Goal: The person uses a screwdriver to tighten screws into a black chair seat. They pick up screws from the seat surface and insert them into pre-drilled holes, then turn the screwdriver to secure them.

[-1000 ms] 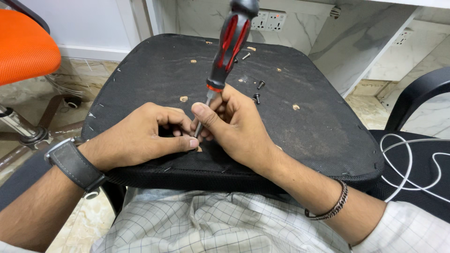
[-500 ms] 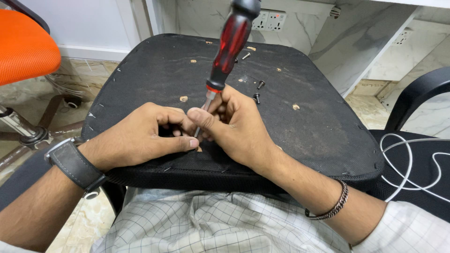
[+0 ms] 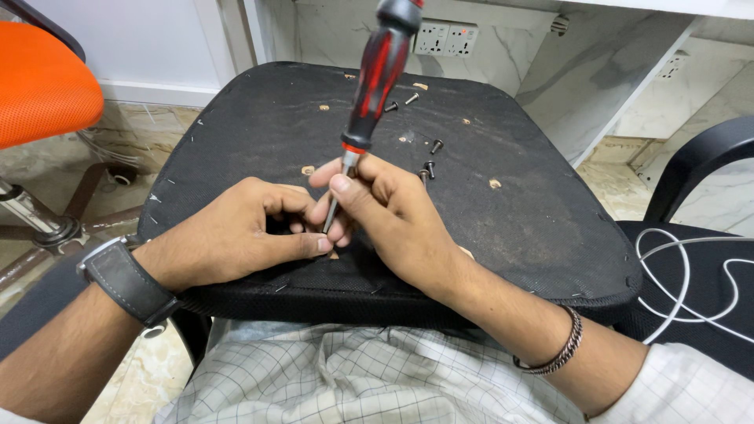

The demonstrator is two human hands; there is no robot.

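Observation:
An upturned black chair seat [image 3: 534, 235] lies across my lap, its underside facing up. A red and black screwdriver [image 3: 375, 74] stands nearly upright near the seat's front edge, its tip down by a small hole. My right hand [image 3: 393, 216] pinches the metal shaft just under the handle. My left hand [image 3: 239, 235] rests on the seat with thumb and fingers closed around the tip; whatever sits under the tip is hidden. A dark watch is on my left wrist, a bracelet on my right.
Several loose black screws [image 3: 429, 157] lie on the seat beyond my hands, among several screw holes. An orange chair [image 3: 39, 86] stands at the left, a black chair with a white cable [image 3: 691, 275] at the right. Wall sockets [image 3: 444, 38] are behind.
The screwdriver handle has tilted a little and my right fingers have shifted on the shaft. My left hand stays in place.

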